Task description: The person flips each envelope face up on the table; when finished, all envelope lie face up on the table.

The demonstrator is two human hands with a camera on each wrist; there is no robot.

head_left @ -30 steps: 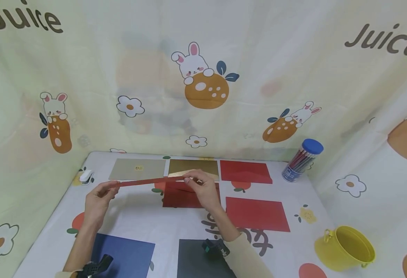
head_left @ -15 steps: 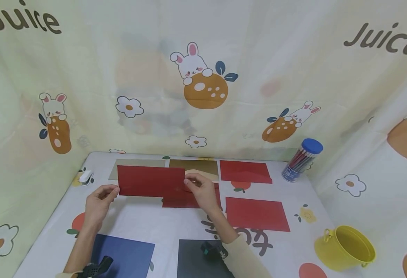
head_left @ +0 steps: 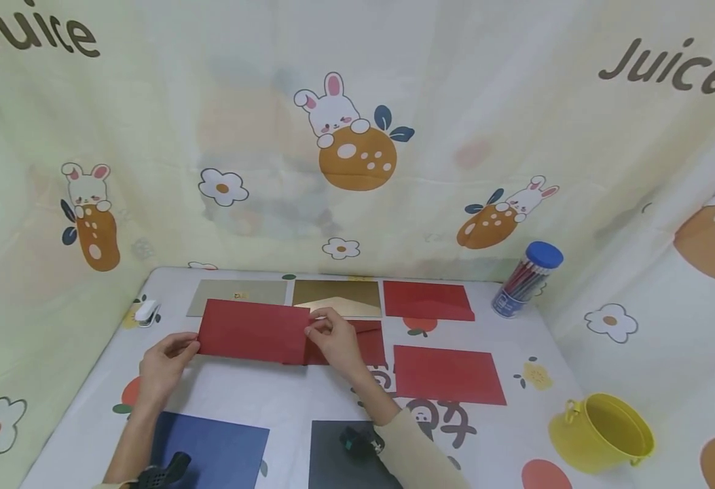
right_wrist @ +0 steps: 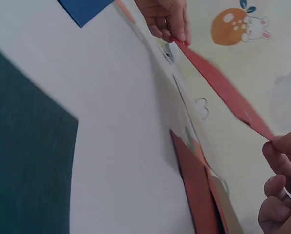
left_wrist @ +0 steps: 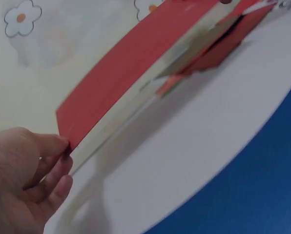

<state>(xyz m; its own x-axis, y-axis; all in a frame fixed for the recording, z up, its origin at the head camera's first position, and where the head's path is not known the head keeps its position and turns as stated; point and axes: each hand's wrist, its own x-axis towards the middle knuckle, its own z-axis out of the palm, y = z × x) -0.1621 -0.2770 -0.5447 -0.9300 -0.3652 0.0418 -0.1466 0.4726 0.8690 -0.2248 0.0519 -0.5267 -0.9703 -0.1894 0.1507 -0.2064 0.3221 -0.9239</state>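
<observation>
- We pinch a red envelope (head_left: 252, 331) at its two short ends: our left hand (head_left: 163, 363) grips the left end between thumb and curled fingers, and our right hand (head_left: 333, 341) pinches the right end.
- The envelope hangs just above the table (head_left: 284, 394), near its middle, with its flat face turned toward us and its upper edge tilted toward the far side.
- From the left wrist view we see the envelope (left_wrist: 131, 68) raised off the white cloth, its corner caught between our fingertips (left_wrist: 62, 146).
- From the right wrist view the envelope (right_wrist: 218, 87) shows as a thin red band stretched between both hands.
- Under its right part lies another red envelope (head_left: 366, 339), flat on the table.
- Behind it lie a grey envelope (head_left: 237, 293), a gold envelope (head_left: 339, 297) and a further red envelope (head_left: 427, 300) in a row.
- A red sheet (head_left: 449, 375) lies to the right; a blue sheet (head_left: 213, 451) and a dark sheet (head_left: 333, 458) lie near us.
- A pencil tube (head_left: 525, 278) leans by the far right corner, a yellow bucket (head_left: 604, 435) sits at the right, and a small white stapler (head_left: 147, 311) sits at the left edge.
</observation>
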